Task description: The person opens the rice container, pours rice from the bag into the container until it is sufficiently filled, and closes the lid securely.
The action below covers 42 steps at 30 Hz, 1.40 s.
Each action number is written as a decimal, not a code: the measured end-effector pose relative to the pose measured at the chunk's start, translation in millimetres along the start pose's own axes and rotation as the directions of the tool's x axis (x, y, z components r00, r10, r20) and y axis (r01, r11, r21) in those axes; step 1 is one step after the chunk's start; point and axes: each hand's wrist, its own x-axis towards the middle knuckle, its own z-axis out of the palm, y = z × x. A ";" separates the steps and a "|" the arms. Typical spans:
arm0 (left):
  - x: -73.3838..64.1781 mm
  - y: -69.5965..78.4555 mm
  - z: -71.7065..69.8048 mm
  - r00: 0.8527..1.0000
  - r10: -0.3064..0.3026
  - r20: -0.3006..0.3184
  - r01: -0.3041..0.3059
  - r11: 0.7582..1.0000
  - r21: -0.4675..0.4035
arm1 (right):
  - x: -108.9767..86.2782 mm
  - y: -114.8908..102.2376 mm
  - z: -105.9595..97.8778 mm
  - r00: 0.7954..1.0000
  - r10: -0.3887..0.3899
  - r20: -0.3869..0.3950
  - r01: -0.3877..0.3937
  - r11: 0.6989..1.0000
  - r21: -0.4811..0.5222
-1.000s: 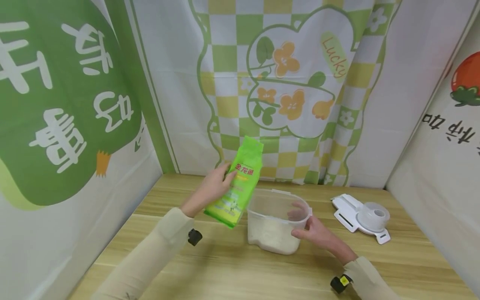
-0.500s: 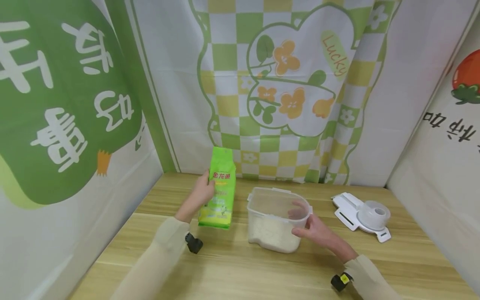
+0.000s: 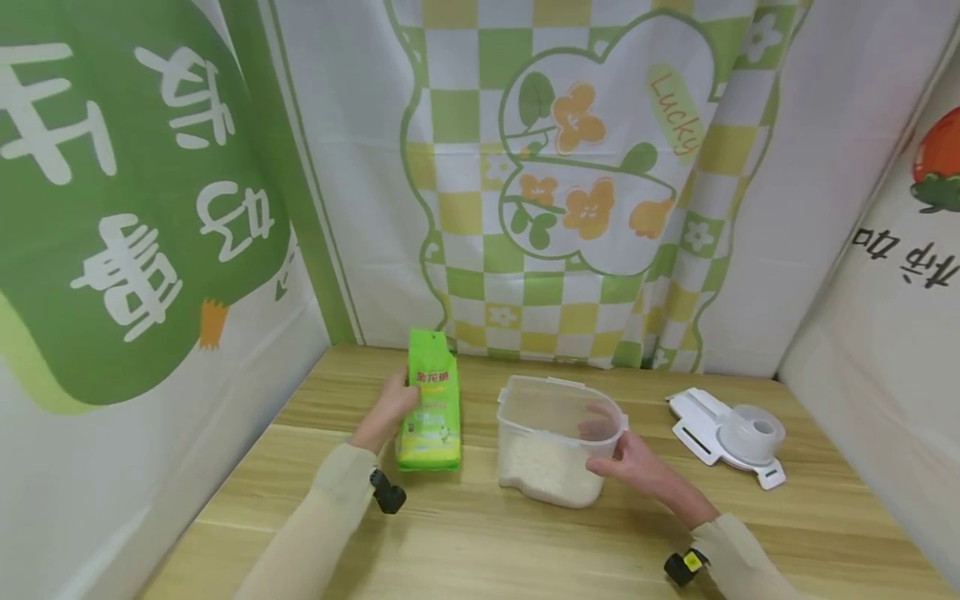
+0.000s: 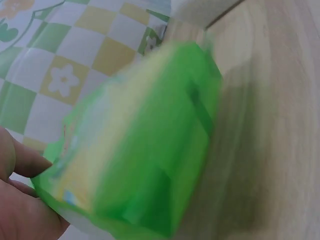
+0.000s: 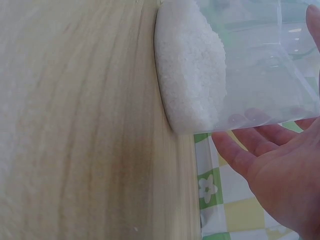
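In the head view my left hand (image 3: 390, 407) grips a bright green bag (image 3: 431, 421) with red lettering by its left side. The bag stands nearly upright; whether its base touches the table I cannot tell. In the left wrist view the bag (image 4: 145, 145) is blurred, its green base turned towards the camera. To its right a clear plastic container (image 3: 551, 417) sits open-topped on the table, its lower part filled with white rice (image 3: 547, 468). My right hand (image 3: 637, 465) holds the container's right side, thumb in front, fingers behind. The right wrist view shows rice (image 5: 192, 75) through the wall.
A white lid (image 3: 699, 417) with a clear round cup (image 3: 752, 433) lies on the wooden table (image 3: 480, 550), right of the container. A checked curtain (image 3: 540, 292) hangs behind the table, and printed cloth walls stand at both sides.
My left hand has moved the green bag left and down, from beside the container's rim towards the table, and turned it from tilted to nearly upright. The right hand and container have stayed put.
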 end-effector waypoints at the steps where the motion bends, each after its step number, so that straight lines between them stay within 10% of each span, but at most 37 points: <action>1: 0.9 -1.7 0.1 1.000 -0.006 -0.007 0.006 1.000 0.005 | -0.4 -0.1 -0.5 1.000 -0.003 -0.003 0.003 1.000 0.001; 25: 14.6 -44.2 -20.2 0.991 -0.020 -0.131 0.045 0.981 0.190 | 1.6 2.3 -1.2 1.000 -0.011 -0.006 0.011 1.000 -0.015; 42: 11.3 -33.5 -21.4 0.975 0.123 -0.183 -0.056 0.941 0.334 | -0.2 -13.2 -8.1 0.988 0.146 0.058 -0.139 0.984 -0.110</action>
